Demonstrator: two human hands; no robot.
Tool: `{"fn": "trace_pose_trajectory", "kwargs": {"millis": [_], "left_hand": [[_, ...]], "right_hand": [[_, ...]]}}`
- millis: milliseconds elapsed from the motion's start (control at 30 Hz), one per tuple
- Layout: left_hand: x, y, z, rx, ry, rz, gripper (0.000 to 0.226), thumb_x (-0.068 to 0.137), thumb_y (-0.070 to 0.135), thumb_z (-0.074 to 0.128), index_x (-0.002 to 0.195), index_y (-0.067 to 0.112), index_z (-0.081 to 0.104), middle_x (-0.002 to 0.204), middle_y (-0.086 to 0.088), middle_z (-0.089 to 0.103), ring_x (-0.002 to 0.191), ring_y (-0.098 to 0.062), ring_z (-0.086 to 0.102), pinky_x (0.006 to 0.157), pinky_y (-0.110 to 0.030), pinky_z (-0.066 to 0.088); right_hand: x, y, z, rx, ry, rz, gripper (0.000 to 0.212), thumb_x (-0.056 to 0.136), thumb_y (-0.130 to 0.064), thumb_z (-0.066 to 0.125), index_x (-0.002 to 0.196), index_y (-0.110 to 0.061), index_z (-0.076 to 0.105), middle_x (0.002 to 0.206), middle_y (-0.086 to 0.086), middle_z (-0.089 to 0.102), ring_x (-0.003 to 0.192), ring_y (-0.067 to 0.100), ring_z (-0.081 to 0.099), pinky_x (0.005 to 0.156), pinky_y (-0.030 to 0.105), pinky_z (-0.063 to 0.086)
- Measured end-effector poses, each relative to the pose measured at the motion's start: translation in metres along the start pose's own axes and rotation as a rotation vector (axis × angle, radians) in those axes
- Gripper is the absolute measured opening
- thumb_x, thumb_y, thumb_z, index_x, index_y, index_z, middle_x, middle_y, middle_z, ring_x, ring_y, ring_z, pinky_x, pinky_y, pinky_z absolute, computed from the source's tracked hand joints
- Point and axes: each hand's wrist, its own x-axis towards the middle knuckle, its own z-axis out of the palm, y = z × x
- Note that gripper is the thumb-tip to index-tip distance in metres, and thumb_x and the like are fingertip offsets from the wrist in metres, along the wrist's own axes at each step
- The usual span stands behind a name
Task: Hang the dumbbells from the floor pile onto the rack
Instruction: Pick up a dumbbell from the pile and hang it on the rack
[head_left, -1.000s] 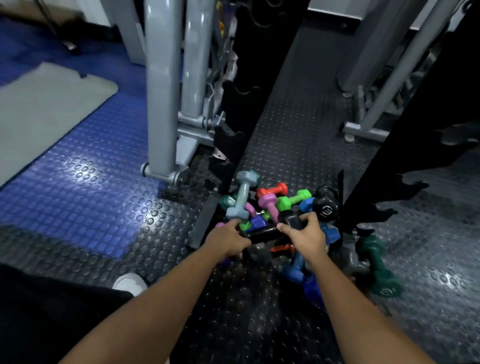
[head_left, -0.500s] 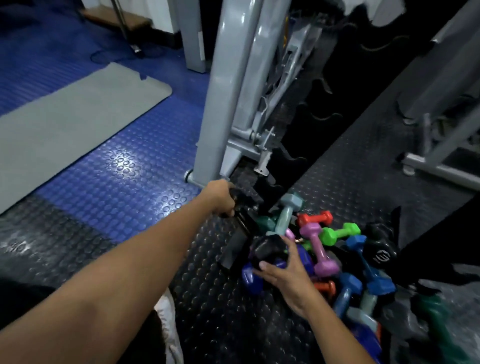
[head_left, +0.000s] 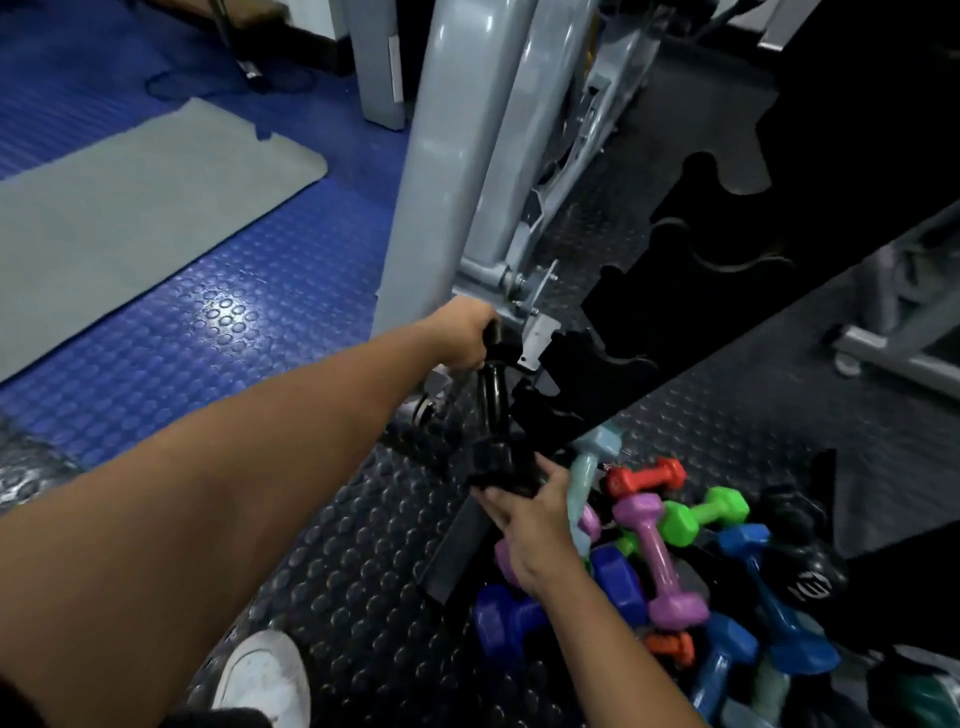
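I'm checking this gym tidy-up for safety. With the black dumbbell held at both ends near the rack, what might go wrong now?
1. The black dumbbell is gripped only by its ends, by the left hand and right hand; it may slip toward the white shoe below.
2. Fingers could get pinched against the black rack and its notches.
3. The loose floor pile beside it could roll underfoot.

Black dumbbell (head_left: 492, 410); blue studded floor (head_left: 218, 332); grey mat (head_left: 130, 208).

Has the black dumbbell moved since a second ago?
Yes. The black dumbbell has left the floor pile; it is now held up between the left hand and right hand, at the rack's lowest notches.
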Motion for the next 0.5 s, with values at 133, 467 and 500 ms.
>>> {"fn": "trace_pose_trajectory", "kwargs": {"millis": [133,467,500], "left_hand": [[0.025,0.006,0.007,0.022,-0.018,0.037,0.034,0.077,0.009,0.081,0.109,0.016,0.071,0.108,-0.01,0.073,0.102,-0.03,0.068,0.084,-0.036,0.055],[0.063,0.031,0.035,-0.177,0.005,0.099,0.054,0.091,0.01,0.071,0.142,0.023,0.062,0.145,-0.003,0.062,0.131,-0.023,0.058,0.103,-0.022,0.043],[0.061,0.029,0.039,-0.242,-0.012,0.07,0.058,0.094,0.011,0.07,0.149,0.021,0.055,0.151,-0.003,0.057,0.136,-0.022,0.054,0.105,-0.02,0.04]], "right_hand": [[0.026,0.005,0.005,0.214,-0.006,0.075,0.069,0.083,0.031,0.051,0.137,-0.01,0.041,0.134,0.026,0.055,0.117,0.041,0.066,0.099,0.058,0.057],[0.045,0.008,0.009,0.494,0.044,0.164,0.059,0.086,0.028,0.054,0.138,0.001,0.051,0.128,0.033,0.063,0.113,0.049,0.069,0.098,0.054,0.058],[0.043,0.009,0.014,0.462,0.083,0.133,0.062,0.086,0.025,0.058,0.14,-0.005,0.046,0.127,0.028,0.063,0.111,0.044,0.07,0.098,0.051,0.059]]}}
